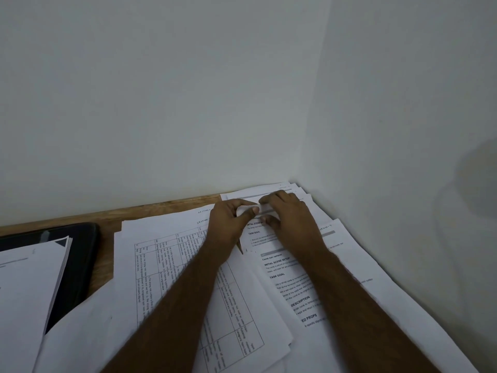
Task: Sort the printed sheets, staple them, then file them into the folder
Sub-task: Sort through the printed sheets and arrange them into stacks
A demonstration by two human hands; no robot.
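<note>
Presently, left hand (228,219) and right hand (289,214) both pinch a small white paper strip (248,210) between thumb and fingers, held over the overlapping white printed sheets (290,281) near the brown wooden worktop's (107,267) far right corner.

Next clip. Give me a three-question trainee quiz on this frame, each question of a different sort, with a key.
1. True or false: both hands are at the far end of the sheet headed "TASK GOAL".
2. Where does the black folder lie? A) at the left, partly under a stack of sheets B) in the right corner C) on top of the table-printed sheet
3. Fill in: the sheets lie on a ____ desk.

Key
1. True: the left hand and right hand pinch a folded bit of paper at the top of the text sheet.
2. A: the stack of sheets covers its near part.
3. Wooden: the desk shows brown along the wall.
</note>
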